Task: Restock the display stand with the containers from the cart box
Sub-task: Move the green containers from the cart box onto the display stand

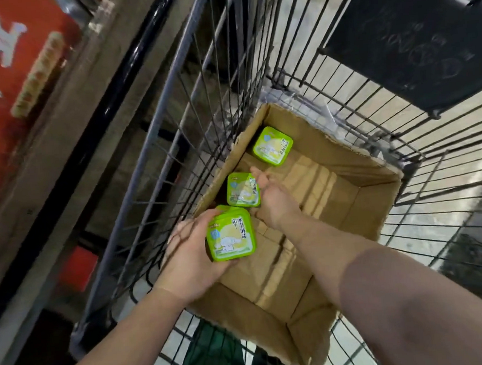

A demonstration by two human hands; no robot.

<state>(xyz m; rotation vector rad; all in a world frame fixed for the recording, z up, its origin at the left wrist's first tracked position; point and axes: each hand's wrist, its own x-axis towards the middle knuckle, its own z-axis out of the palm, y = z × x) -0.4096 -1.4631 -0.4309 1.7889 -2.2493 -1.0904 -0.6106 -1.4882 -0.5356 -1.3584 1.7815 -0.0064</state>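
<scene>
**Nearly empty box, both hands in: drop and snag risks**

Far left: red sign [12,70] with white characters, blurred; probably the stand's edge, cannot confirm. No shelf space visible, so the drop-off spot is unknown from here.

Left hand [191,260]: fingers curled round a green tub stack [230,234] held above the box's near-left corner. Layered edges suggest more than 1 tub; count unclear. Risk: stack held from 1 side only, so the tubs could slide apart if the hand tilts on the lift out.

Centre: right hand [272,200] reaches down inside the box [350,217], fingers on the right edge of tub 2 [241,189], which lies by the left wall. Grip not clear; thumb hidden, so I cannot tell whether it pinches or merely touches. Risk: tub sits tight against the cardboard wall, little room for fingers, could slip or flip.

Far end: tub 3 [273,146] lies alone near the far wall, apart from both hands. Easily missed.

Right: cart wire [404,171] rises around the box. Risk: forearms or tubs catching bars on withdrawal.
</scene>
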